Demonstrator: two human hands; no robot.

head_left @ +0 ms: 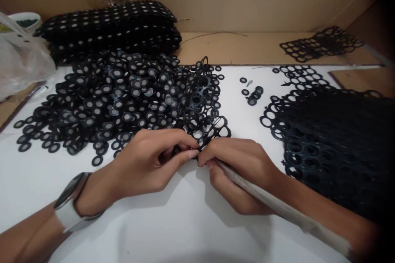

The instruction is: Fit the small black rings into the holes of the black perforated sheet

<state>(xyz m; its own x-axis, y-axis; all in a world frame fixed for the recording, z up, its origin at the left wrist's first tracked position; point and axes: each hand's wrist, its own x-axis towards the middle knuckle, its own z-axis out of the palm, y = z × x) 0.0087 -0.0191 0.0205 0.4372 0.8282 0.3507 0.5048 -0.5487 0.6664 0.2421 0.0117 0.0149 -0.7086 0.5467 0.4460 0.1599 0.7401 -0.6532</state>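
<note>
My left hand point(148, 160) is closed, thumb and forefinger pinching the edge of a black ring lattice point(224, 131). The lattice's open rings stick up just beyond my fingertips. My right hand point(240, 172) is closed around a long, thin grey tool point(262, 194), its shaft running back along my forearm. The tool's tip is hidden by my fingers, so its kind cannot be told. My right fingertips meet the left ones at the lattice. Just behind my hands spreads a big heap of small black discs with pale centres point(123, 86).
At right lies a tall pile of black ring lattices point(333, 131), with another lattice point(321, 44) behind it. A stacked black dotted bundle point(114, 28) stands at the back left. Beside it are a plastic bag point(24, 61) and a white tub point(32, 18). Several loose discs point(252, 101) lie mid-table.
</note>
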